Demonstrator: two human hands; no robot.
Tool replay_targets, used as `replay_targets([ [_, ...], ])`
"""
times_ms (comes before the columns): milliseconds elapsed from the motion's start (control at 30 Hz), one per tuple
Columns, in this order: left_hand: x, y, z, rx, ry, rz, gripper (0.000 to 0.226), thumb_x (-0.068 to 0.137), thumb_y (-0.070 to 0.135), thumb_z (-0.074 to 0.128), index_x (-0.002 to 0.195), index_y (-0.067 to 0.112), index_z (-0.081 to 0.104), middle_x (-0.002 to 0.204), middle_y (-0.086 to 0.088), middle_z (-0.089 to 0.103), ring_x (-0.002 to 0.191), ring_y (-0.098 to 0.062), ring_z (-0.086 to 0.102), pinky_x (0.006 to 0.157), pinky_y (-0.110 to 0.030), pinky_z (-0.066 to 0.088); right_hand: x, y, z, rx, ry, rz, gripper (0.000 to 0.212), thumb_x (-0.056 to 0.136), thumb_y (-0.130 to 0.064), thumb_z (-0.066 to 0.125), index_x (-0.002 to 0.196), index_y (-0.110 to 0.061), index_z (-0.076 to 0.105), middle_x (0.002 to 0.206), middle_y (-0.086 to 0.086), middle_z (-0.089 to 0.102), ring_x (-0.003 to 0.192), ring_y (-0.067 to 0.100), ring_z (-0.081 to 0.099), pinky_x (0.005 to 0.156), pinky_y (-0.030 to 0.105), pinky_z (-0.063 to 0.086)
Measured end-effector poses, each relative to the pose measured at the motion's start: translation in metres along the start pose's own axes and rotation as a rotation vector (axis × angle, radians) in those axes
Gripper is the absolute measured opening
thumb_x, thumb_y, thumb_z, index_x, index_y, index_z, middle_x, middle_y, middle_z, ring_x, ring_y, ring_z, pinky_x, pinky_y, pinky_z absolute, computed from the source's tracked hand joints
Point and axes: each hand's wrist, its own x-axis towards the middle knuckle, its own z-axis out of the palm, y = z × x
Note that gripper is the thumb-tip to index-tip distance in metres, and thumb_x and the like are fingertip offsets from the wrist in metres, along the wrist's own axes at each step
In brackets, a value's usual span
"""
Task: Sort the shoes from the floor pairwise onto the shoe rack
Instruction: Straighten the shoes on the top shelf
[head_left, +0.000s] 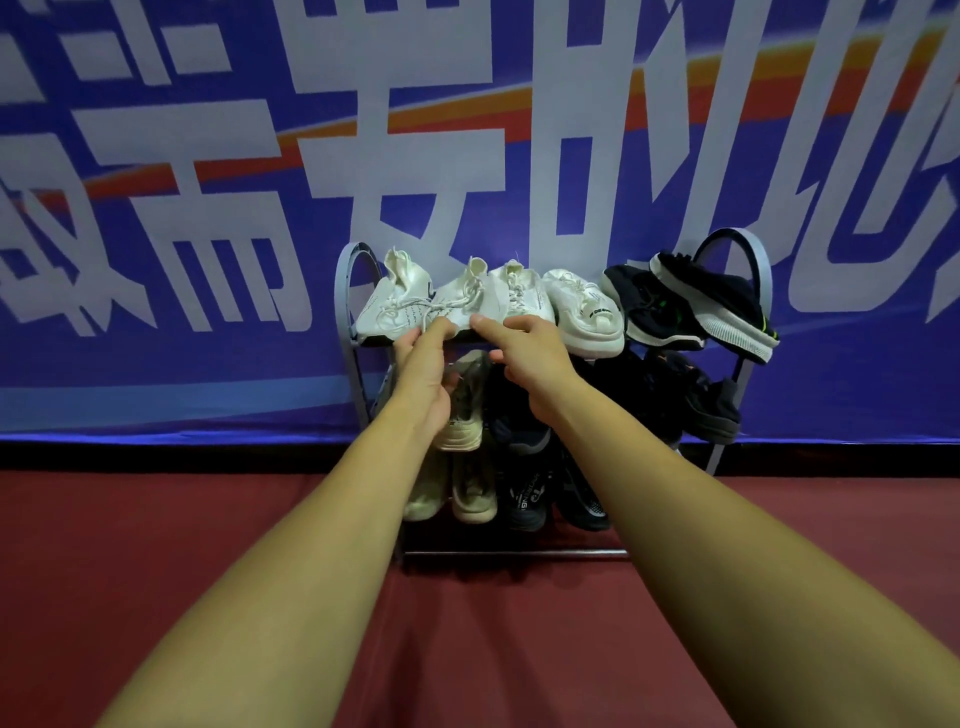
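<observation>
A white lace-up knit sneaker (460, 304) lies on the grey metal shoe rack's (345, 291) top shelf just beyond both hands, toe toward the fingertips, long axis running away; the left hand (423, 374) and right hand (530, 358), equally near, touch its toe from either side, whether pinching or merely pressing I cannot tell.

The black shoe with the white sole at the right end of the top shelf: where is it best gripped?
Probably around the middle, from the front: the black shoe lies tilted on its side, its end overhanging the shoe rack, sole and upper exposed.
</observation>
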Motion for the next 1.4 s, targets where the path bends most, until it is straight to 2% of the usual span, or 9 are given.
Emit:
replay_targets([
  [200, 0.011, 0.002, -0.015, 0.157, -0.048, -0.015, 0.053, 0.082, 0.026, 0.069, 0.133, 0.028, 0.056, 0.108, 0.0, 0.064, 0.071, -0.008, 0.058, 0.056, -0.024, 0.042, 0.005, 0.007, 0.018, -0.037, 0.056, -0.004, 0.078, 0.071, -0.051, 0.074, 0.136, -0.011, 0.054, 0.121, 0.001, 0.065, 0.107, 0.022, 0.067, 0.099, 0.043, 0.052],
  [333, 0.019, 0.002, -0.018, 0.224, -0.096, -0.017, 0.031, 0.081, 0.033, 0.072, 0.111, 0.03, 0.065, 0.086, 0.009, 0.069, 0.062, -0.007, 0.059, 0.055, -0.024, 0.038, 0.009, 0.009, 0.025, -0.148, 0.123, -0.05, 0.072, 0.074, -0.058, 0.07, 0.131, -0.014, 0.059, 0.116, 0.001, 0.068, 0.104, 0.025, 0.069, 0.097, 0.045, 0.053],
  [500, 0.029, 0.003, -0.018, 0.263, -0.085, 0.071, 0.041, 0.081, 0.032, 0.074, 0.12, 0.022, 0.065, 0.104, 0.004, 0.072, 0.09, -0.012, 0.064, 0.062, -0.022, 0.045, 0.009, 0.007, 0.027, -0.19, 0.128, -0.054, 0.06, 0.085, -0.052, 0.068, 0.121, -0.004, 0.065, 0.118, 0.01, 0.07, 0.104, 0.029, 0.068, 0.098, 0.047, 0.051],
  [600, 0.029, 0.0, -0.019, 0.276, -0.067, 0.061, 0.019, 0.088, 0.03, 0.07, 0.107, 0.028, 0.064, 0.097, 0.007, 0.069, 0.079, -0.006, 0.061, 0.052, -0.016, 0.044, 0.011, 0.01, 0.027, -0.225, 0.12, -0.075, 0.046, 0.088, -0.049, 0.066, 0.104, -0.005, 0.07, 0.1, 0.008, 0.072, 0.1, 0.03, 0.067, 0.093, 0.047, 0.053],
  [733, 0.024, -0.001, -0.02, 0.314, -0.101, 0.049, 0.041, 0.083, 0.036, 0.073, 0.121, 0.028, 0.06, 0.102, 0.008, 0.069, 0.079, -0.007, 0.061, 0.059, -0.022, 0.042, 0.012, 0.011, 0.023, -0.265, 0.078, -0.083, 0.054, 0.074, -0.063, 0.063, 0.085, -0.011, 0.073, 0.082, 0.006, 0.072, 0.082, 0.025, 0.069, 0.084, 0.05, 0.057],
  [833, 0.016, -0.004, -0.019, 0.388, -0.097, 0.039, 0.018, 0.087, 0.029, 0.07, 0.1, 0.026, 0.058, 0.086, 0.007, 0.063, 0.068, -0.005, 0.058, 0.052, -0.019, 0.042, 0.006, 0.007, 0.011, -0.231, 0.032, -0.054, 0.033, 0.086, -0.043, 0.067, 0.1, -0.015, 0.074, 0.087, -0.001, 0.073, 0.074, 0.018, 0.07, 0.079, 0.035, 0.059],
  [967, 0.007, -0.01, -0.012, 0.494, -0.113, 0.025, 0.032, 0.081, 0.041, 0.074, 0.101, 0.02, 0.058, 0.09, 0.003, 0.063, 0.074, -0.009, 0.057, 0.058, -0.023, 0.042, 0.001, 0.005, -0.019, -0.26, 0.039, -0.047, 0.014, 0.092, -0.026, 0.066, 0.099, -0.014, 0.07, 0.087, 0.0, 0.069, 0.059, 0.011, 0.061, 0.055, 0.016, 0.047],
  [1233, -0.014, -0.031, 0.028, 0.706, -0.26, 0.071, 0.041, 0.083, 0.037, 0.073, 0.119, 0.02, 0.063, 0.107, 0.001, 0.065, 0.081, -0.007, 0.057, 0.059, -0.022, 0.04, -0.013, -0.001, -0.086, -0.43, 0.166, -0.044, 0.015, 0.088, -0.019, 0.057, 0.092, -0.016, 0.071, 0.08, 0.005, 0.071, 0.074, 0.022, 0.071, 0.082, 0.046, 0.06],
  [1400, -0.017, -0.048, 0.061, 0.6, -0.257, -0.025, 0.027, 0.085, 0.042, 0.07, 0.097, 0.02, 0.063, 0.098, -0.001, 0.062, 0.084, -0.013, 0.055, 0.067, -0.026, 0.041, -0.013, 0.013, -0.123, -0.544, 0.231, 0.018, 0.026, 0.086, -0.024, 0.054, 0.09, -0.004, 0.07, 0.083, 0.013, 0.074, 0.081, 0.032, 0.071, 0.084, 0.051, 0.057],
])
